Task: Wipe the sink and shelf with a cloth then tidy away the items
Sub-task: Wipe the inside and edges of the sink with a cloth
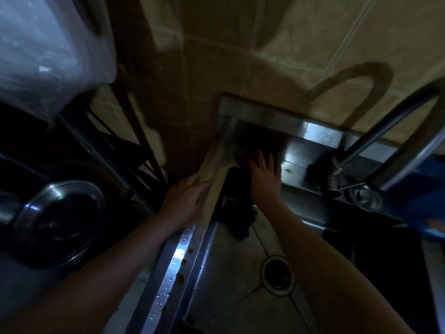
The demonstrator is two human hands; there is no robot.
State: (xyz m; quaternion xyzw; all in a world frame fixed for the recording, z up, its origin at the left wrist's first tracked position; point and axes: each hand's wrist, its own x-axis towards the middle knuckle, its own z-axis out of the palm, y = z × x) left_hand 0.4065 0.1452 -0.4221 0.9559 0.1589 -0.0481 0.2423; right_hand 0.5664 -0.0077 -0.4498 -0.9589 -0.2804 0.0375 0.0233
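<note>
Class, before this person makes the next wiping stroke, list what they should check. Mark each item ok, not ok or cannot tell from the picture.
1. Cloth under the wiping hand: the right hand lies spread on the dark cloth in the back left corner of the sink. Ok.
2. Other hand braced: the left hand rests at the sink's left edge. Ok.
3. Left rim clean: brown crumbs lie on it. Not ok.
4. Back ledge clean: a small scrap lies there. Not ok.
5. Drain unblocked: too dark inside. Cannot tell.
6. Faucet out of the way: it stands apart, to the right. Ok.
</note>
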